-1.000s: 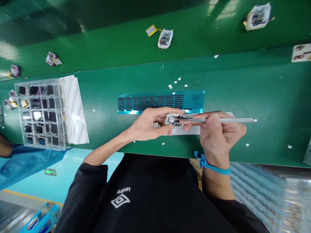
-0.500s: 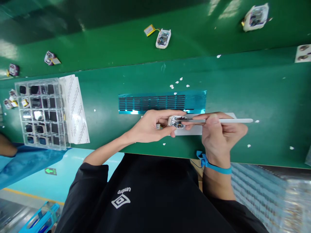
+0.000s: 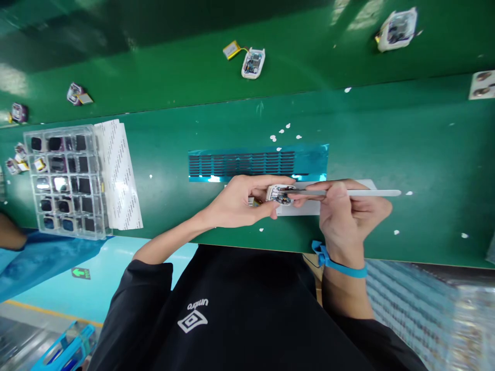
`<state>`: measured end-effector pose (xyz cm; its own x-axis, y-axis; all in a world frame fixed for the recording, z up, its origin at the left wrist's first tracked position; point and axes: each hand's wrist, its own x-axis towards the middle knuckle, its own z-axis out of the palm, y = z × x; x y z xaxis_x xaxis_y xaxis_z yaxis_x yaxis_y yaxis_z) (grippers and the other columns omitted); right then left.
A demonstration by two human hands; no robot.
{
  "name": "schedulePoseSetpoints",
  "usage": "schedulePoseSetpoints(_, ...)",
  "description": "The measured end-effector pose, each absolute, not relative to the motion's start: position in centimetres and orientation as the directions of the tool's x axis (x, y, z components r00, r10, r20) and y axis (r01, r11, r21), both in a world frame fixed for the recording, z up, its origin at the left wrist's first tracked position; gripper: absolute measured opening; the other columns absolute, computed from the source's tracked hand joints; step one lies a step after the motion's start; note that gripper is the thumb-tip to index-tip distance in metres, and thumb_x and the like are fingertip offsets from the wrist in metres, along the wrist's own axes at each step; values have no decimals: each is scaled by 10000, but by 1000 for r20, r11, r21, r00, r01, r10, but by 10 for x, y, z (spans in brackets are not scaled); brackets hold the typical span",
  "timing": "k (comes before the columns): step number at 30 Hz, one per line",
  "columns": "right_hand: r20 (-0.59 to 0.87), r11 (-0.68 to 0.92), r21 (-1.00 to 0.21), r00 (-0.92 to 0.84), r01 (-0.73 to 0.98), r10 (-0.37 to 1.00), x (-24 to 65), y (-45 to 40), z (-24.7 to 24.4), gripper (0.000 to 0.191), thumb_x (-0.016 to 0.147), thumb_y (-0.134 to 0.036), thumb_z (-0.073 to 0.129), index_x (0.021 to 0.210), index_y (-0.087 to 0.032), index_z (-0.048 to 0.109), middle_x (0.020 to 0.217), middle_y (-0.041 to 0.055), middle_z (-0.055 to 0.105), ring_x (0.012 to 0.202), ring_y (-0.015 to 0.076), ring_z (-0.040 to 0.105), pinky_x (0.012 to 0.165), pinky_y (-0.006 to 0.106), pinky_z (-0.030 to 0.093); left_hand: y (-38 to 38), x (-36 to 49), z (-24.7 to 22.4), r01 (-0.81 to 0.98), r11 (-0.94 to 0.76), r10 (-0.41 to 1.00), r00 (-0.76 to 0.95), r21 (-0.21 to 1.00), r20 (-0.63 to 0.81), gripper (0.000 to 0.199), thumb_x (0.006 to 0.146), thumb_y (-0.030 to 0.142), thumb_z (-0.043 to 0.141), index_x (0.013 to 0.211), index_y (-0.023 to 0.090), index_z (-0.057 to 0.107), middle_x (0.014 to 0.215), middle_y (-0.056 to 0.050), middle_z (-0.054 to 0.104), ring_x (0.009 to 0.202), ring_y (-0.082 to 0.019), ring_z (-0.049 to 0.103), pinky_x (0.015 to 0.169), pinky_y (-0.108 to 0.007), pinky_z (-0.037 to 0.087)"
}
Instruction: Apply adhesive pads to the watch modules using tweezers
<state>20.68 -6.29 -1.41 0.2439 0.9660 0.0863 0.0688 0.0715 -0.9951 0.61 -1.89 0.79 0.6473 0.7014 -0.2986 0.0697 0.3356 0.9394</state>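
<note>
Left hand (image 3: 237, 203) clamped on small white-cased device (image 3: 280, 195), fingers along the far edge, thumb along the near one. Case is open, circuit board faces up. Small part with a bit of yellow shows by the left palm, mostly hidden. Right hand (image 3: 342, 214) pinched on slim tool (image 3: 371, 193), light-coloured, lying roughly level, its dark tip over the board; can't tell if tip touches. Hands near each other, device between them, above the green desk (image 3: 386, 134). Blue wristband (image 3: 348, 269) on right wrist.

White sheet (image 3: 303, 207) lies under the device and right hand, partly covered. Blue film strip (image 3: 312, 162) with dark slots just beyond the hands. Tiny white stickers (image 3: 273, 138) grouped past the strip, more scattered around.

Clear tray (image 3: 94, 180) at left, compartments hold dark squarish pieces, a few lighter. White printed strips (image 3: 126, 185) right beside it, on its right. Small cluster of parts with yellow bits (image 3: 19, 158) at tray's left side.

Far side: open white case (image 3: 253, 63) wired to battery (image 3: 231, 50); another white case (image 3: 398, 30) at upper right; purple-edged case (image 3: 75, 94) with silvery battery (image 3: 85, 98); second purple case (image 3: 19, 112) at far left. Other person's arm (image 3: 11, 234) at left edge.
</note>
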Motion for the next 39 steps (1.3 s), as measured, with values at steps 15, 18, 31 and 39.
schedulePoseSetpoints(15,191,117,-959,282,257,940,200,-72,-10,183,979,-373,658,930,-336,829,747,-18,775,651,246,768,547,386,615,-22,11,5,86,299,771,565,950,-294,338,969,193,541,1238,135,736,774,-40,757,603,-124,706,569,-236,526)
schedulePoseSetpoints(18,226,136,-948,307,289,925,214,-70,-7,193,998,-358,633,997,-353,826,772,-19,778,668,243,768,592,399,613,-21,8,5,143,182,802,550,973,-231,334,952,171,528,1194,131,754,841,-43,775,551,-89,631,551,-225,497)
schedulePoseSetpoints(31,190,208,-776,-94,595,977,284,-50,-2,189,1000,-336,641,1042,-333,825,956,10,827,811,218,764,730,392,587,-7,41,-12,449,-793,535,836,411,119,253,1057,89,436,1082,152,680,946,-88,752,1076,-219,648,907,-338,403)
schedulePoseSetpoints(39,218,308,-752,-221,583,951,287,-44,0,179,989,-277,667,1065,-339,817,1005,-6,829,865,211,776,772,393,620,-3,44,-30,435,-807,549,803,400,233,302,1104,176,384,1022,152,673,854,-57,742,1053,-214,634,999,-370,394)
